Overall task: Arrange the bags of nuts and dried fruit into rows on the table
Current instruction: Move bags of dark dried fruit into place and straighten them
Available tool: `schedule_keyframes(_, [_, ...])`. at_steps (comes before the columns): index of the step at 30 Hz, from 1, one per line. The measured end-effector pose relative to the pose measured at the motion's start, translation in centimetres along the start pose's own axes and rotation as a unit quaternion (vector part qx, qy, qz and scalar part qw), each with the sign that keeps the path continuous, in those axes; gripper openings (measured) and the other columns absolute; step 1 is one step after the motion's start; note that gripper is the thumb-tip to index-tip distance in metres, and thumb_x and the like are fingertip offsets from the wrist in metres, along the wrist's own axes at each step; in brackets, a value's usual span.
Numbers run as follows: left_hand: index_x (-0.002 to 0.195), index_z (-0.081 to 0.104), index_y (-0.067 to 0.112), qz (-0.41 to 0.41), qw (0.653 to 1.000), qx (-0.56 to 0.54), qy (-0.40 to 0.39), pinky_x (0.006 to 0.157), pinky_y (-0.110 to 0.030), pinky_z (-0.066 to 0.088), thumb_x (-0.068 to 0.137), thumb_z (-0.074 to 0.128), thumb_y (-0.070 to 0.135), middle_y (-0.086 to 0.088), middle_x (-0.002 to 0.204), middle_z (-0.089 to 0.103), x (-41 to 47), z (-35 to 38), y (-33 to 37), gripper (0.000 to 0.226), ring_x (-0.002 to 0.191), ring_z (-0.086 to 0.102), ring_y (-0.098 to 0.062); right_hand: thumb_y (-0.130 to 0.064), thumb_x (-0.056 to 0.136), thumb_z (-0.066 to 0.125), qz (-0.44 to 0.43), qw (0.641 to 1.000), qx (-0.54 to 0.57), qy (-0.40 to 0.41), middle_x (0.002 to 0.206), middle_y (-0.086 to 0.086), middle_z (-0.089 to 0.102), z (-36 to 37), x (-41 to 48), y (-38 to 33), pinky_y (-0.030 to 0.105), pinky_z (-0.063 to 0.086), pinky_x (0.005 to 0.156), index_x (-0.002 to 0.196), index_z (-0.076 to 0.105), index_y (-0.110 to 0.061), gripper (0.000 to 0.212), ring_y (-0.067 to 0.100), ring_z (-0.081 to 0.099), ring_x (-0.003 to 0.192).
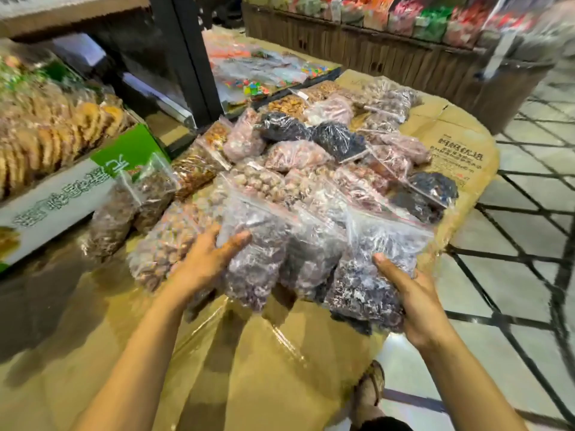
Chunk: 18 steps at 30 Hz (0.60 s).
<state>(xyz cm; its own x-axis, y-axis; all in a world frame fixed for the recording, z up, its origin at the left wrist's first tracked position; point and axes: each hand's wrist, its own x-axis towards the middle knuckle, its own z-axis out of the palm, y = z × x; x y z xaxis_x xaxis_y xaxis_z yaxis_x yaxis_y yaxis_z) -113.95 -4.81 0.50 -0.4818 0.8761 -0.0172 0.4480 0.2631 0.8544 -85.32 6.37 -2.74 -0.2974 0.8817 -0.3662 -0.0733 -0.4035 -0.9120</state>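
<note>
A green-and-white carton [62,194] at left holds rows of cookies [56,135]. On the cardboard-covered table [460,144], zip bags of nuts and dried fruit [311,157] lie heaped. The left hand [205,259] clasps a purplish-fruit bag [258,265], thumb on top, its fingers hidden behind. The right hand [407,303] grips a dark-fruit bag [364,284], fingers curled beneath. A tray of coloured sweets [258,76] sits behind.

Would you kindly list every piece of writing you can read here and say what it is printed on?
"妈妈优选", as best it reads: large heading on the cardboard sheet.
Smaller lines under that heading: too blurred to read.
Large characters on the green and white box: upside down and blurred, unreadable.
On the bags: no readable label.
</note>
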Motion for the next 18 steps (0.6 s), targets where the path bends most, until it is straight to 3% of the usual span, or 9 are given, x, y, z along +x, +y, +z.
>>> schedule_keyframes(3, [0.116, 0.064, 0.018, -0.051, 0.991, -0.044, -0.112, 0.097, -0.046, 0.05, 0.071, 0.072, 0.064, -0.002, 0.114, 0.071, -0.6, 3.0, -2.0, 0.065, 0.107, 0.066, -0.019, -0.047, 0.058, 0.085, 0.011, 1.0, -0.006, 0.008, 0.116, 0.008, 0.07, -1.4, -2.0, 0.6, 0.043, 0.054, 0.088, 0.124, 0.059, -0.014, 0.079, 0.027, 0.067, 0.103])
schedule_keyframes(6, [0.141, 0.044, 0.015, -0.078, 0.989, -0.006, -0.128, 0.105, -0.046, 0.043, 0.058, 0.063, 0.078, -0.006, 0.143, 0.05, -1.1, 5.7, -2.8, 0.105, 0.126, 0.052, -0.023, -0.044, 0.061, 0.084, 0.021, 1.0, -0.005, 0.009, 0.107, 0.01, 0.073, -2.9, -3.2, 1.1, 0.057, 0.051, 0.089, 0.117, 0.064, -0.012, 0.067, 0.034, 0.068, 0.101])
schedule_keyframes(8, [0.142, 0.04, 0.012, -0.113, 0.989, -0.002, -0.099, 0.101, -0.045, 0.045, 0.061, 0.062, 0.075, -0.009, 0.14, 0.051, -1.3, 6.4, -2.3, 0.105, 0.122, 0.053, -0.026, -0.042, 0.064, 0.083, 0.011, 1.0, -0.009, 0.016, 0.104, 0.011, 0.074, -3.5, -3.8, 1.2, 0.06, 0.05, 0.09, 0.114, 0.065, -0.011, 0.062, 0.033, 0.069, 0.097])
schedule_keyframes(11, [0.126, 0.05, 0.008, -0.119, 0.989, 0.064, -0.057, 0.07, -0.035, 0.047, 0.079, 0.062, 0.06, -0.008, 0.097, 0.063, -1.6, 6.8, -2.4, 0.071, 0.085, 0.062, -0.023, -0.042, 0.065, 0.082, -0.003, 1.0, -0.01, 0.023, 0.101, 0.013, 0.074, -3.8, -4.5, 1.5, 0.049, 0.057, 0.079, 0.114, 0.064, -0.009, 0.061, 0.032, 0.071, 0.09])
schedule_keyframes(12, [0.123, 0.051, 0.009, -0.124, 0.989, 0.071, -0.046, 0.065, -0.033, 0.047, 0.078, 0.061, 0.064, -0.007, 0.092, 0.064, -1.9, 6.9, -2.4, 0.072, 0.08, 0.062, -0.022, -0.042, 0.065, 0.083, -0.005, 1.0, -0.012, 0.024, 0.101, 0.013, 0.074, -3.8, -4.6, 1.6, 0.041, 0.058, 0.071, 0.114, 0.064, -0.009, 0.063, 0.032, 0.071, 0.088])
schedule_keyframes(13, [0.124, 0.049, 0.011, -0.133, 0.988, 0.072, -0.038, 0.065, -0.033, 0.05, 0.073, 0.058, 0.073, -0.008, 0.096, 0.066, -2.3, 7.0, -2.4, 0.081, 0.081, 0.065, -0.024, -0.038, 0.066, 0.081, -0.009, 1.0, -0.008, 0.017, 0.101, 0.014, 0.074, -3.6, -4.9, 1.6, 0.037, 0.058, 0.067, 0.115, 0.063, -0.007, 0.061, 0.031, 0.072, 0.086])
schedule_keyframes(15, [0.126, 0.047, 0.015, -0.132, 0.986, 0.099, 0.001, 0.074, -0.041, 0.056, 0.063, 0.048, 0.086, -0.008, 0.108, 0.066, -3.6, 7.4, -2.0, 0.094, 0.088, 0.067, -0.026, -0.03, 0.07, 0.078, -0.007, 1.0, 0.011, 0.01, 0.101, 0.015, 0.074, -3.3, -5.2, 1.5, 0.042, 0.059, 0.075, 0.116, 0.062, -0.005, 0.055, 0.031, 0.072, 0.088])
schedule_keyframes(18, [0.133, 0.046, 0.014, -0.058, 0.983, 0.136, 0.11, 0.087, -0.031, 0.046, 0.082, 0.052, 0.067, -0.003, 0.124, 0.058, -6.2, 7.9, -0.5, 0.074, 0.111, 0.056, -0.021, -0.032, 0.065, 0.081, 0.012, 1.0, 0.016, 0.004, 0.106, 0.015, 0.072, -2.8, -5.5, 2.0, 0.051, 0.053, 0.09, 0.12, 0.06, -0.007, 0.064, 0.032, 0.07, 0.095])
